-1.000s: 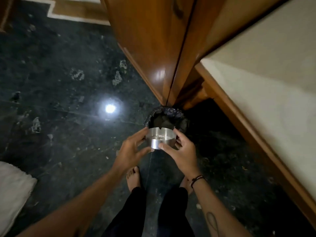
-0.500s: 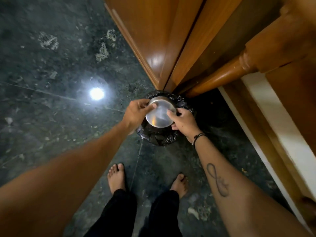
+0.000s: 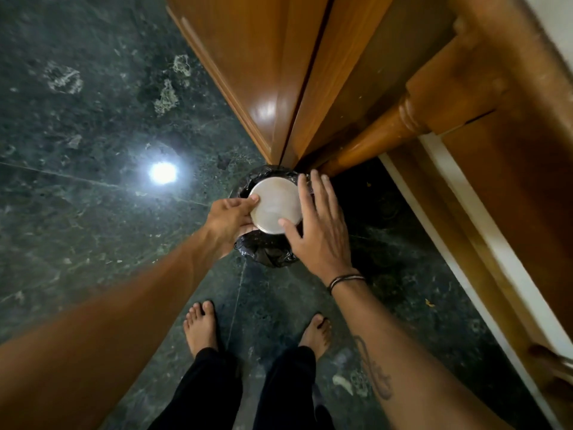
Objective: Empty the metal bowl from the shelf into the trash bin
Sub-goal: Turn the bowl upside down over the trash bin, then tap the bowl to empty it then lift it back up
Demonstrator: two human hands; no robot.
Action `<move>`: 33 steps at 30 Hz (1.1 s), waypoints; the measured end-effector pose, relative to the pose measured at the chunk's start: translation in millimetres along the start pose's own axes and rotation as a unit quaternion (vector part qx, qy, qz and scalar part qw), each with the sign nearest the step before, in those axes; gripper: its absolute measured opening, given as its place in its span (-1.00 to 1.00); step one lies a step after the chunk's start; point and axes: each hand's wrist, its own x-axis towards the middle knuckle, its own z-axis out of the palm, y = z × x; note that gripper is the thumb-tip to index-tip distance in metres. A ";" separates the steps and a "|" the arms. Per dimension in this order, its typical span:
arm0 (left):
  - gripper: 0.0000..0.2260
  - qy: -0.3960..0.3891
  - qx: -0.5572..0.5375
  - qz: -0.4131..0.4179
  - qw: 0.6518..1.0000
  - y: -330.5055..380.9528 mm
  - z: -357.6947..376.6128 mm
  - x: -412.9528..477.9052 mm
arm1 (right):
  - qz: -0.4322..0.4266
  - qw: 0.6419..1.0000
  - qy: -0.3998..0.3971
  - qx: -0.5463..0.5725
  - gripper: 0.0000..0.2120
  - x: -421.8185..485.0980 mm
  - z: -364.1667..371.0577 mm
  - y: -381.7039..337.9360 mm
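Observation:
The metal bowl [image 3: 275, 206] is turned upside down, its flat round base facing up, right over the mouth of the small trash bin [image 3: 266, 254] lined with a black bag. My left hand [image 3: 231, 217] grips the bowl's left rim with thumb on the base. My right hand [image 3: 319, 225] lies flat with fingers spread along the bowl's right side, thumb resting on the base. The bowl hides the inside of the bin.
The bin stands on a dark green marble floor [image 3: 93, 150] at the corner of wooden cabinet doors [image 3: 273, 72]. A wooden bed frame with a turned leg [image 3: 387, 131] runs along the right. My bare feet [image 3: 201, 327] are just behind the bin.
The bowl went from upright in front of the bin to fully inverted over it. My right hand loosened from a pinch to a flat, spread palm against the bowl.

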 end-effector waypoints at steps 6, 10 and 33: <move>-0.72 0.005 -0.103 -0.017 0.995 0.4 2.5 4.2 | -0.149 0.983 0.020 -0.103 -0.03 -15.4 13.9 -18.1; -0.78 -0.020 -0.158 -0.041 0.986 3.2 9.9 0.1 | -0.142 0.983 -0.026 -0.112 0.04 -15.9 27.3 -10.1; -0.61 -0.045 -0.142 -0.057 0.987 -17.2 14.8 -18.8 | -0.137 0.985 -0.026 -0.097 0.03 -26.2 52.0 -17.1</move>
